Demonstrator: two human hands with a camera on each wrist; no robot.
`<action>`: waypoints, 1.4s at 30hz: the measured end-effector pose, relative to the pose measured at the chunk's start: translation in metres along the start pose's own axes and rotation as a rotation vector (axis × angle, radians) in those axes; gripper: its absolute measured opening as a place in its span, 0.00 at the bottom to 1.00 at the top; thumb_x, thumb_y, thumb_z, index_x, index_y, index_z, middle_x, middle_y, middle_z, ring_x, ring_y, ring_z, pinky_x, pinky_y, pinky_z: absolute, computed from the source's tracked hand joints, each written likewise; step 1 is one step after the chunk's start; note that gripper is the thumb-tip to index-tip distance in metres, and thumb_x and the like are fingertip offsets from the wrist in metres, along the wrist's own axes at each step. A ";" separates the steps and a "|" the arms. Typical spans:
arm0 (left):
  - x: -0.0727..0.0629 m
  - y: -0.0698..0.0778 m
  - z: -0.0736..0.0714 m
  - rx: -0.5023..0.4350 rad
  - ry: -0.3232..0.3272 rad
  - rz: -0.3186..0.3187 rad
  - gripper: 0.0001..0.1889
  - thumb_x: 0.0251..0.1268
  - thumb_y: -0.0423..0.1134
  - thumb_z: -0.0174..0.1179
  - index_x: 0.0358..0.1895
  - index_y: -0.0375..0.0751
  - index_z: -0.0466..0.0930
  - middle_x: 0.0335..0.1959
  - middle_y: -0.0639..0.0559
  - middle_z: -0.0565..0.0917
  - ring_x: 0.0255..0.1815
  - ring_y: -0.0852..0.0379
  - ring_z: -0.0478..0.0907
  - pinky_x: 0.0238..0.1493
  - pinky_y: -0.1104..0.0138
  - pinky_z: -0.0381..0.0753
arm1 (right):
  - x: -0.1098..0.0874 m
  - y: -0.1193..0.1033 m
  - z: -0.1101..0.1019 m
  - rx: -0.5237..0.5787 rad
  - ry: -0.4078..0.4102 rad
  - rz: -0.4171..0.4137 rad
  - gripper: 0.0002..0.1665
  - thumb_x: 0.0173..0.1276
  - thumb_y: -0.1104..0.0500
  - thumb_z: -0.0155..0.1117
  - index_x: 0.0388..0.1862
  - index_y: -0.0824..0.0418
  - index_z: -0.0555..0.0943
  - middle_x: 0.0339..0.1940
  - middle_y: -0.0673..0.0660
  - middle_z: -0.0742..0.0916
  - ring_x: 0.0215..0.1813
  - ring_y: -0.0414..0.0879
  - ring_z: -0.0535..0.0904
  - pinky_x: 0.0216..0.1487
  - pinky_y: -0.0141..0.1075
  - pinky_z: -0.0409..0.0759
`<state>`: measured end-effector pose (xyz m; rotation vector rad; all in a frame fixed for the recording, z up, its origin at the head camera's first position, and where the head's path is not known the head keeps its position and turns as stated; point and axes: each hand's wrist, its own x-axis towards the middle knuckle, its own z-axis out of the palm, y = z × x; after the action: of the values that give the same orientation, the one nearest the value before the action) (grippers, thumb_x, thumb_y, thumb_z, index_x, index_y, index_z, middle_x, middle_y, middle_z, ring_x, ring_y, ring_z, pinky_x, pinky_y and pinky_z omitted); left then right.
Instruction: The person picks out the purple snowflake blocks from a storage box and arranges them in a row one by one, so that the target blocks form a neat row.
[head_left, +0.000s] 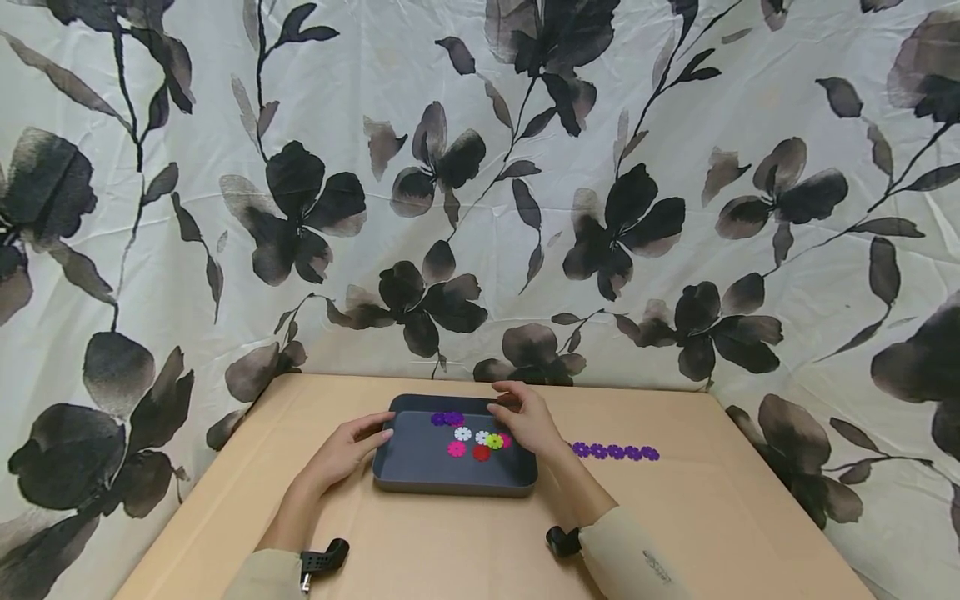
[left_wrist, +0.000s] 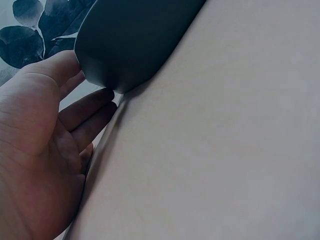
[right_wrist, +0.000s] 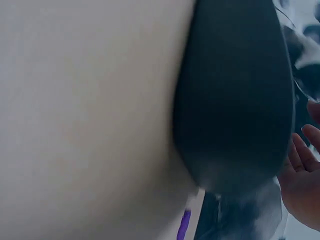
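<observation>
A dark grey rectangular tray (head_left: 420, 467) lies on the table with several small flower-shaped pieces in it: white (head_left: 462, 434), pink (head_left: 456, 449), red (head_left: 482, 452), yellow-green (head_left: 494, 442) and purple (head_left: 447, 418). My left hand (head_left: 345, 450) holds the tray's left side, thumb at the rim and the other fingers by the outer wall, as the left wrist view shows. At the tray's right end is my right hand (head_left: 528, 421), its fingers loosely bent and spread over the far right corner. In the right wrist view the tray wall (right_wrist: 235, 100) stands beside the hand.
A row of purple flower pieces (head_left: 615, 452) lies on the table to the right of the tray, partly behind my right forearm. The tan table (head_left: 442, 550) ends at a floral cloth (head_left: 525, 250) hanging behind it. A black wrist strap (head_left: 324, 557) is on my left wrist.
</observation>
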<state>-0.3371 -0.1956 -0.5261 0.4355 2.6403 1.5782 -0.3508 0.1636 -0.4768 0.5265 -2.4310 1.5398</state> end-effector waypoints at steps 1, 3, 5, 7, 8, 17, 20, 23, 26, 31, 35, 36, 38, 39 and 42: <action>0.000 0.000 0.000 0.003 0.002 -0.003 0.31 0.76 0.55 0.61 0.76 0.44 0.72 0.76 0.42 0.74 0.79 0.39 0.67 0.79 0.43 0.65 | 0.002 -0.001 0.005 -0.014 -0.030 -0.005 0.23 0.71 0.62 0.71 0.63 0.63 0.82 0.60 0.63 0.85 0.59 0.58 0.84 0.63 0.52 0.84; -0.001 0.000 -0.001 0.016 0.004 0.003 0.31 0.77 0.55 0.60 0.76 0.44 0.72 0.76 0.42 0.74 0.79 0.38 0.67 0.78 0.42 0.65 | 0.006 -0.002 0.014 -0.040 -0.083 -0.017 0.24 0.72 0.61 0.71 0.65 0.63 0.81 0.62 0.63 0.85 0.60 0.58 0.84 0.63 0.52 0.85; -0.002 0.001 -0.001 0.016 0.012 -0.002 0.31 0.76 0.55 0.61 0.75 0.45 0.73 0.76 0.43 0.74 0.78 0.39 0.68 0.78 0.43 0.66 | 0.010 -0.002 0.022 -0.057 -0.126 -0.028 0.25 0.73 0.61 0.70 0.67 0.65 0.79 0.64 0.64 0.84 0.62 0.60 0.83 0.63 0.52 0.84; -0.002 0.001 -0.001 0.014 0.009 0.002 0.31 0.76 0.55 0.61 0.75 0.45 0.73 0.75 0.43 0.74 0.78 0.39 0.68 0.78 0.43 0.66 | 0.014 -0.001 0.029 -0.076 -0.153 -0.034 0.26 0.73 0.61 0.69 0.67 0.66 0.79 0.65 0.65 0.84 0.63 0.61 0.83 0.64 0.52 0.84; -0.002 0.000 -0.001 0.013 0.005 0.006 0.31 0.76 0.55 0.61 0.75 0.45 0.73 0.75 0.43 0.74 0.78 0.39 0.68 0.78 0.43 0.67 | 0.016 0.000 0.032 -0.088 -0.162 -0.033 0.26 0.73 0.61 0.69 0.67 0.66 0.79 0.65 0.65 0.84 0.64 0.61 0.83 0.64 0.52 0.84; -0.001 0.002 0.001 -0.013 0.006 0.011 0.29 0.76 0.53 0.62 0.74 0.45 0.74 0.74 0.43 0.76 0.77 0.40 0.70 0.77 0.43 0.67 | 0.025 0.008 0.052 -0.206 -0.200 -0.014 0.24 0.73 0.61 0.69 0.65 0.69 0.80 0.59 0.66 0.86 0.59 0.58 0.84 0.62 0.53 0.83; -0.001 0.002 0.001 -0.017 0.007 0.003 0.30 0.76 0.54 0.62 0.74 0.45 0.75 0.74 0.43 0.76 0.77 0.40 0.70 0.77 0.43 0.67 | 0.027 0.009 0.056 -0.229 -0.220 -0.015 0.24 0.73 0.63 0.69 0.64 0.70 0.80 0.58 0.65 0.87 0.59 0.58 0.84 0.62 0.53 0.83; -0.001 0.003 0.000 -0.019 0.003 0.008 0.30 0.76 0.54 0.62 0.74 0.45 0.74 0.75 0.43 0.75 0.78 0.40 0.69 0.78 0.43 0.67 | 0.028 0.007 0.060 -0.236 -0.262 0.004 0.24 0.73 0.63 0.69 0.66 0.68 0.80 0.61 0.65 0.86 0.63 0.59 0.83 0.67 0.54 0.80; -0.001 0.003 0.000 -0.028 0.002 0.009 0.30 0.75 0.53 0.62 0.74 0.44 0.74 0.75 0.43 0.75 0.78 0.39 0.68 0.78 0.42 0.65 | 0.028 0.007 0.063 -0.293 -0.317 0.019 0.26 0.74 0.60 0.69 0.68 0.66 0.79 0.66 0.63 0.85 0.69 0.57 0.80 0.73 0.53 0.76; -0.001 0.003 0.000 -0.034 0.002 0.009 0.30 0.75 0.53 0.63 0.74 0.45 0.74 0.75 0.43 0.75 0.78 0.39 0.69 0.78 0.42 0.65 | 0.026 0.004 0.068 -0.391 -0.372 0.010 0.22 0.76 0.60 0.67 0.66 0.64 0.82 0.67 0.60 0.85 0.73 0.56 0.77 0.76 0.52 0.73; -0.002 0.003 0.000 -0.037 0.006 0.023 0.30 0.75 0.52 0.63 0.74 0.44 0.74 0.74 0.41 0.75 0.77 0.38 0.70 0.77 0.41 0.67 | 0.024 0.003 0.070 -0.429 -0.349 0.023 0.16 0.76 0.61 0.66 0.60 0.61 0.86 0.62 0.58 0.86 0.70 0.56 0.78 0.75 0.53 0.74; -0.003 0.003 0.000 -0.038 0.006 0.025 0.30 0.75 0.52 0.63 0.74 0.43 0.74 0.74 0.41 0.76 0.76 0.38 0.71 0.77 0.41 0.67 | 0.024 0.003 0.070 -0.432 -0.342 0.028 0.15 0.76 0.61 0.66 0.59 0.60 0.87 0.61 0.57 0.87 0.69 0.55 0.78 0.74 0.53 0.75; -0.003 0.003 0.000 -0.039 0.006 0.025 0.29 0.75 0.51 0.63 0.74 0.43 0.74 0.74 0.41 0.76 0.76 0.38 0.71 0.77 0.41 0.67 | 0.024 0.005 0.070 -0.427 -0.335 0.026 0.14 0.75 0.62 0.67 0.56 0.60 0.88 0.58 0.57 0.87 0.65 0.54 0.80 0.71 0.51 0.77; -0.003 0.003 0.000 -0.039 0.007 0.024 0.29 0.75 0.51 0.63 0.74 0.43 0.74 0.74 0.41 0.76 0.76 0.38 0.71 0.77 0.41 0.67 | 0.024 0.006 0.069 -0.426 -0.334 0.022 0.13 0.74 0.63 0.67 0.55 0.60 0.89 0.56 0.57 0.87 0.62 0.53 0.82 0.69 0.50 0.79; -0.003 0.004 -0.001 -0.034 0.006 0.015 0.30 0.75 0.53 0.63 0.74 0.45 0.74 0.74 0.42 0.76 0.77 0.39 0.70 0.77 0.42 0.67 | 0.024 0.007 0.069 -0.428 -0.329 0.000 0.11 0.72 0.66 0.68 0.50 0.60 0.89 0.50 0.56 0.87 0.52 0.48 0.83 0.57 0.44 0.84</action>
<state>-0.3335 -0.1953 -0.5227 0.4514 2.6159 1.6290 -0.3751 0.0999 -0.5036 0.7339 -2.8897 0.9397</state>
